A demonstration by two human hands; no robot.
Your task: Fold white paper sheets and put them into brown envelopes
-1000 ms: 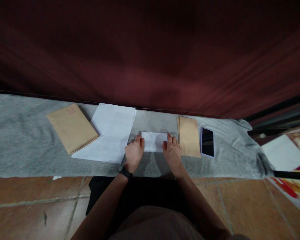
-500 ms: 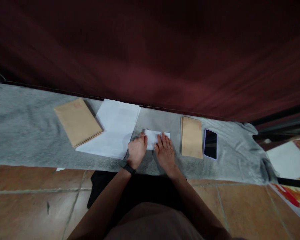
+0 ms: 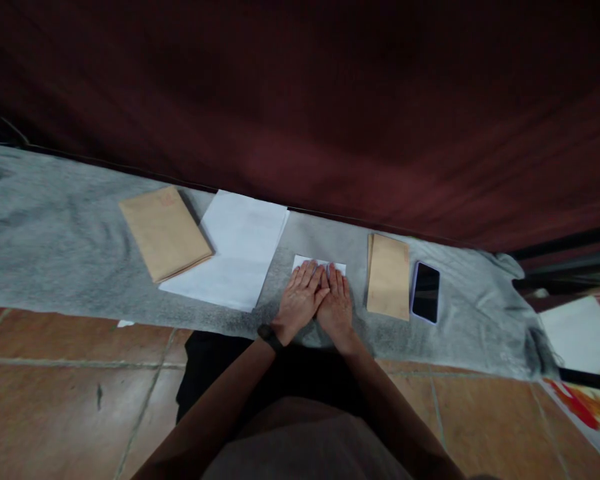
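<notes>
Both my hands lie flat, side by side, on a small folded sheet of white paper [image 3: 304, 259] on the grey cloth. My left hand [image 3: 300, 300] has its fingers stretched out over the paper's left part, its thumb reaching across to my other hand. Fingers extended, my right hand [image 3: 336, 307] presses on the right part. Most of the folded paper is hidden under them; its far edge shows beyond the fingertips. To the left lies a stack of larger white sheets [image 3: 240, 247], partly covered by brown envelopes [image 3: 165, 233].
More brown envelopes [image 3: 389, 277] lie to the right, with a dark-screened phone [image 3: 426, 293] beside them. The grey cloth [image 3: 55, 240] covers a narrow surface against a dark red curtain [image 3: 300, 120]. At far right is a white sheet-like item [image 3: 583, 333]. Tiled floor [image 3: 55, 413] shows below.
My left hand has gone from gripping the folded paper's left edge to lying flat on it, next to my right hand. The whole view has shifted and tilted slightly.
</notes>
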